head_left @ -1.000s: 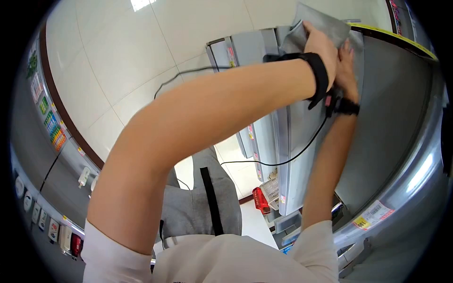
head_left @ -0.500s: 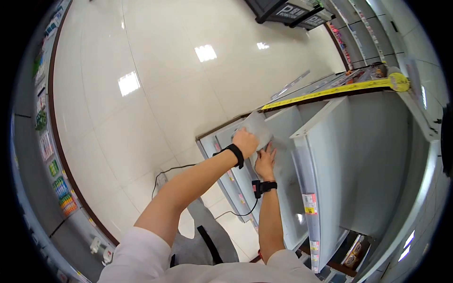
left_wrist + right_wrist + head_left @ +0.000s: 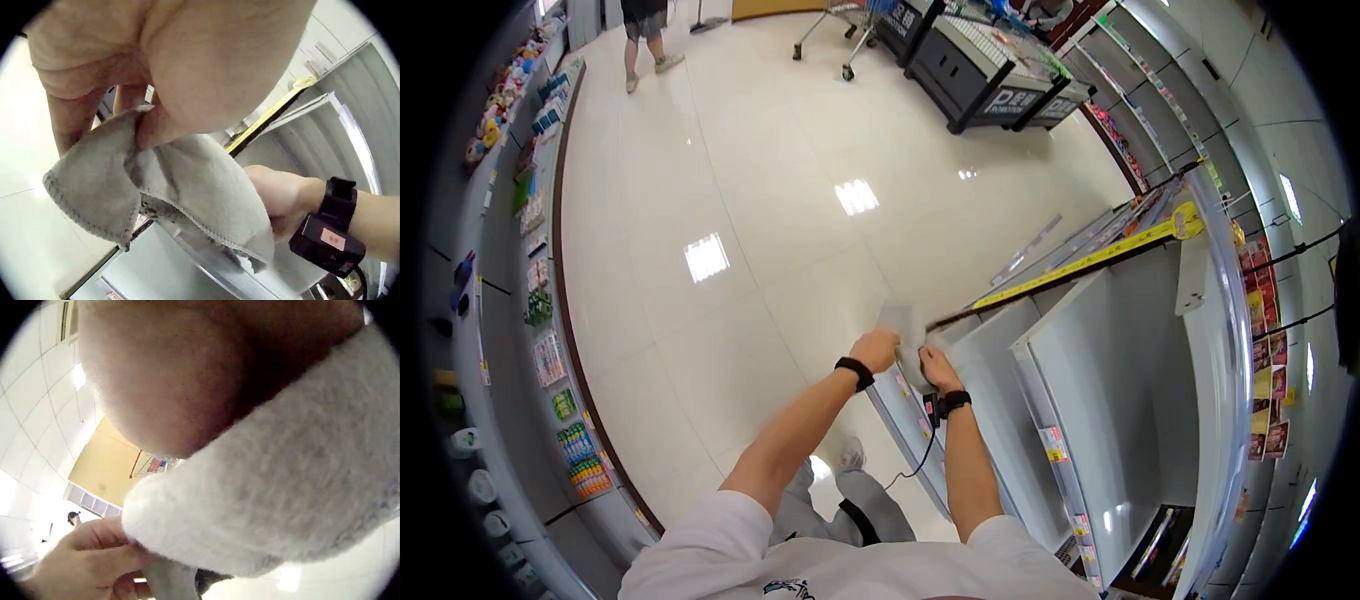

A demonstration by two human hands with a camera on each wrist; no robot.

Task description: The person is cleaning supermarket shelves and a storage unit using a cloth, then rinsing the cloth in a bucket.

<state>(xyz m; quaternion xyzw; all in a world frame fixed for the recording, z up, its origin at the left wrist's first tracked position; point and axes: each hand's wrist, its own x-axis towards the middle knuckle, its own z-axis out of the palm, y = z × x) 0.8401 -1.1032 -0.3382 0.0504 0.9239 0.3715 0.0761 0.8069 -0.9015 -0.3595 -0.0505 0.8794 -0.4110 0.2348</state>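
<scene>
A grey cloth [image 3: 897, 322] with stitched edges hangs folded between my two hands, over the far end of the grey shelves. My left hand [image 3: 875, 349] pinches it, the thumb lying over a fold in the left wrist view. Close on its right, my right hand [image 3: 940, 369] grips the other side of the cloth. Seen from the right wrist, the fuzzy cloth [image 3: 281, 469] fills much of the view below the palm, and the left hand [image 3: 87, 556] holds its far end. The cloth's underside [image 3: 165, 211] shows dark smudges in the left wrist view.
Grey tiered shelves [image 3: 1100, 350] with price tags stand on my right, a yellow strip [image 3: 1090, 262] along their far end. Stocked shelves [image 3: 590, 440] line the left. Across the tiled floor [image 3: 760, 220] are dark bins [image 3: 980, 80], a cart [image 3: 840, 30] and a person's legs [image 3: 645, 50].
Both hands have come off the shelf surface with the cloth and moved to the shelves' far left corner. The right hand, flat before, now grips the cloth. The head view has tilted up.
</scene>
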